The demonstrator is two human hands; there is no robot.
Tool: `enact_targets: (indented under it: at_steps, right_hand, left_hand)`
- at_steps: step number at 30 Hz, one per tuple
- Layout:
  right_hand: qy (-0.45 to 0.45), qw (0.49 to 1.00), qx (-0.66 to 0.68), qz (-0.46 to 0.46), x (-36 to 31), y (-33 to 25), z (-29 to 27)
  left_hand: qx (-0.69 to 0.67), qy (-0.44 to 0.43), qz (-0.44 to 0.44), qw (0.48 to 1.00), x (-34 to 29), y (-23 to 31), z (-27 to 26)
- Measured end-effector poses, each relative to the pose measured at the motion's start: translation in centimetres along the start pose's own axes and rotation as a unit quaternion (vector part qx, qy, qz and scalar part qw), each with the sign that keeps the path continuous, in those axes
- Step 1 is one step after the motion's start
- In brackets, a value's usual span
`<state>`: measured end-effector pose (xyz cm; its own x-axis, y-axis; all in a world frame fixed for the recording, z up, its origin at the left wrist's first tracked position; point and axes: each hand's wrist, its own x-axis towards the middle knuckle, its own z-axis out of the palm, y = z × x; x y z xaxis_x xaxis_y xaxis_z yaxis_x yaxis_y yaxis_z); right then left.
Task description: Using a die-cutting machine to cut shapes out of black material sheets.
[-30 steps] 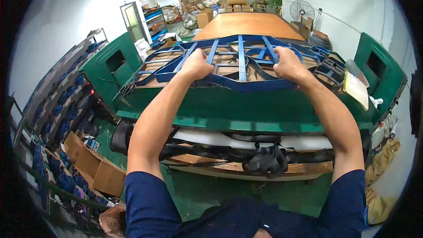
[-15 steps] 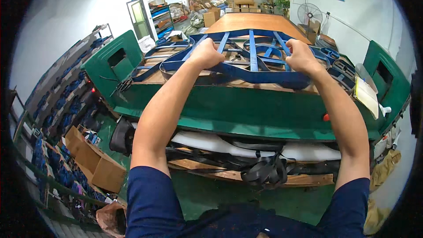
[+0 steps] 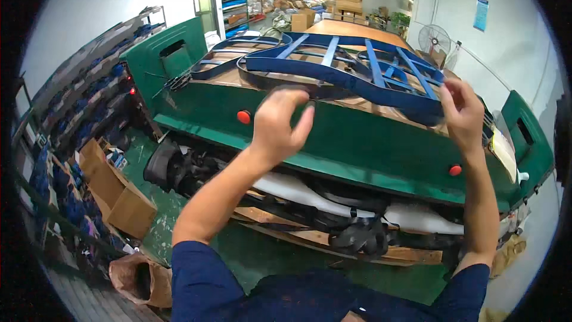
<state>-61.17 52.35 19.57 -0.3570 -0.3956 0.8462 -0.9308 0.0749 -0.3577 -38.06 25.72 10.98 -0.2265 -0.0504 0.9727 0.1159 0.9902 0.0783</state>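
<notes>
A large cutting die (image 3: 333, 77), made of bent blue metal strip with cross bars, lies on the brown bed (image 3: 229, 74) of a green machine (image 3: 333, 137). My left hand (image 3: 277, 122) is off the die, in front of the machine's green face. Its thumb and fingers are spread with nothing between them, slightly blurred. At the die's right end is my right hand (image 3: 463, 113), its fingers curled and the thumb tip against the strip's edge. Another blue die (image 3: 235, 53) lies behind and to the left.
Red buttons (image 3: 243, 117) sit on the green face. Below hang black straps (image 3: 360, 235) and a white roll (image 3: 304, 194). A cardboard box (image 3: 119, 203) stands on the floor at left, beside racks (image 3: 77, 125) of blue pieces. A yellowish pad (image 3: 503, 154) rests at right.
My left hand has let go of the die and drawn back toward me, its fingers opening. My right hand has shifted to the die's right end. The view has turned.
</notes>
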Motion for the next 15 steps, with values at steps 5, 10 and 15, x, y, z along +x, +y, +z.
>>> enact_targets:
  at_steps: [5,10,15]
  right_hand:
    - [-0.124,0.982,0.013,-0.143,-16.5,-0.5,1.8]
    - [-0.245,0.964,0.09,-0.055,-25.7,-4.1,9.5]
    - [-0.371,0.927,0.052,-0.025,-28.6,-6.6,15.3]
  left_hand:
    - [0.023,-0.192,-0.156,0.969,-19.5,1.7,-5.3]
    - [0.039,-0.178,-0.17,0.968,-25.3,2.6,-5.8]
    - [0.057,-0.122,-0.192,0.972,-27.4,1.5,-3.9]
